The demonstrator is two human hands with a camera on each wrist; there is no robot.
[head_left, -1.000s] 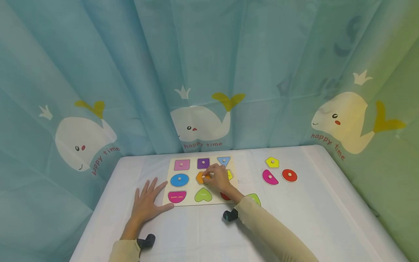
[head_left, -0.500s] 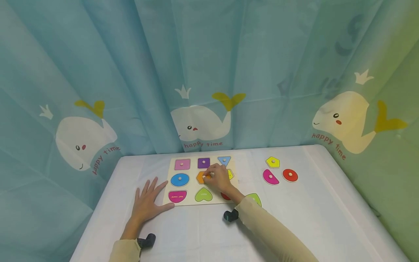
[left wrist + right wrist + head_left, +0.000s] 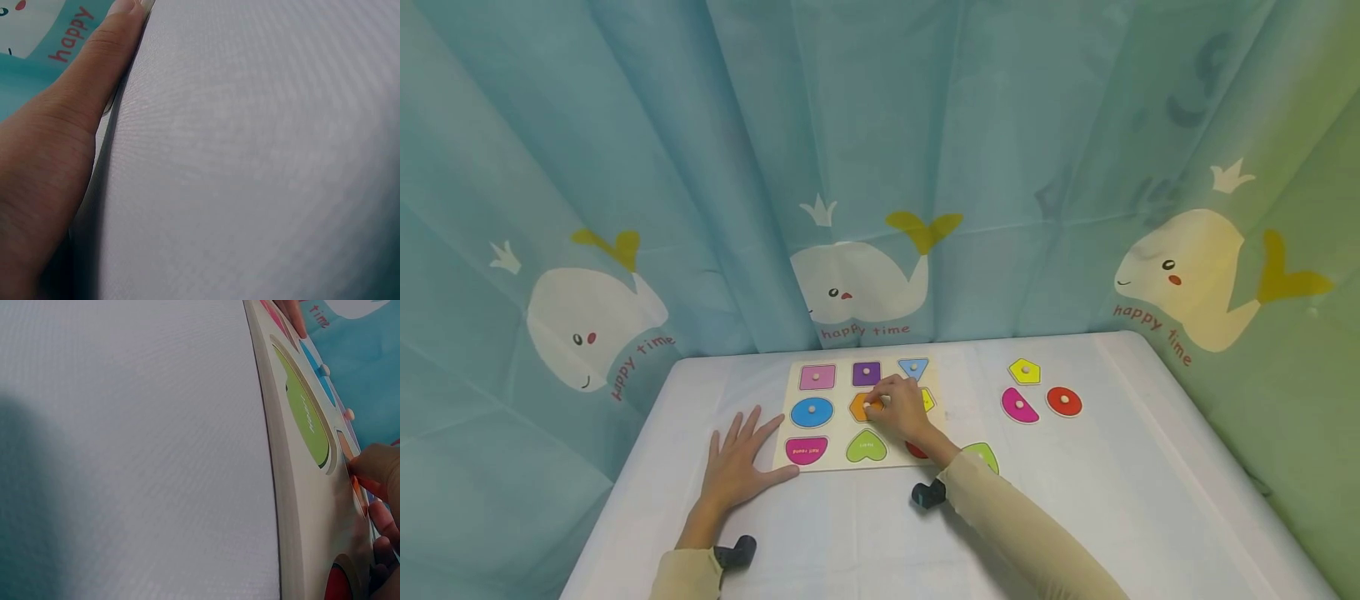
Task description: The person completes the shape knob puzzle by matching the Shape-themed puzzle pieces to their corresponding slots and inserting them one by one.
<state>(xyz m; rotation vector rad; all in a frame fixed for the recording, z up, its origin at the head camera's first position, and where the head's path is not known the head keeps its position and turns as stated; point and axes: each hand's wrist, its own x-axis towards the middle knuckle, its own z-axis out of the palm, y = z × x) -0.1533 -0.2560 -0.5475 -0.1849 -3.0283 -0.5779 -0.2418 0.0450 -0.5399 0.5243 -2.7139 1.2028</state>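
Right grip (image 3: 387,481) on orange piece (image 3: 357,488)

Puzzle board (image 3: 844,379) on table (image 3: 827,533), loose pieces (image 3: 1019,406) to its right, curtain (image 3: 865,125) behind.

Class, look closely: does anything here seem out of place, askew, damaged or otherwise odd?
Nothing looks spilled or damaged. One mild oddity: in the head view, the shape puzzle board seems turned around, since its green heart recess has its tip pointing away from the near edge.
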